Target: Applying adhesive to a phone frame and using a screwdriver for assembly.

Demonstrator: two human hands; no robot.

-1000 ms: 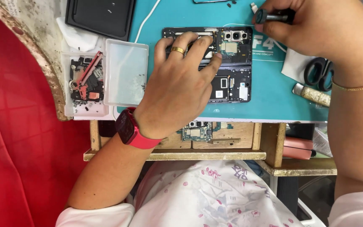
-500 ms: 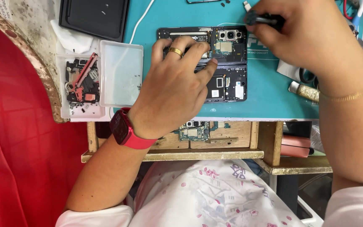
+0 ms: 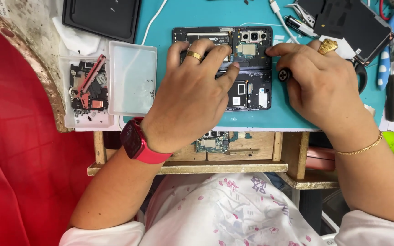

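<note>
Pressing Down on the Opened Phone

Pressing flat, my left hand [image 3: 192, 95] lay spread over the opened phone [image 3: 247, 68], fingers splayed and closed on nothing, the palm and fingertips pinning its left half to the teal mat [image 3: 178, 18]. A gold ring sat on one finger and a red watch [image 3: 135, 141] on the wrist. My right hand [image 3: 324, 86] was curled around the black handle of a small screwdriver [image 3: 282, 74], whose round end showed just off the phone's right edge; the index finger reached along to touch that edge near the upper corner. How the tip stood against the phone I could not tell, since my fingers covered it.

The phone lay straight ahead of me on the tabletop, its long axis running left to right, camera lenses at the top right. It sat under my left hand and immediately left of my right, so the right hand with the tool was the one working its exposed side.

Further out, a clear tray [image 3: 87, 91] of loose parts stood well to the left, beside its lid [image 3: 131, 77]. A black case [image 3: 101, 18] lay at the far left, another dark panel [image 3: 347, 25] at the far right, with scissors [image 3: 359, 77] near it.
</note>
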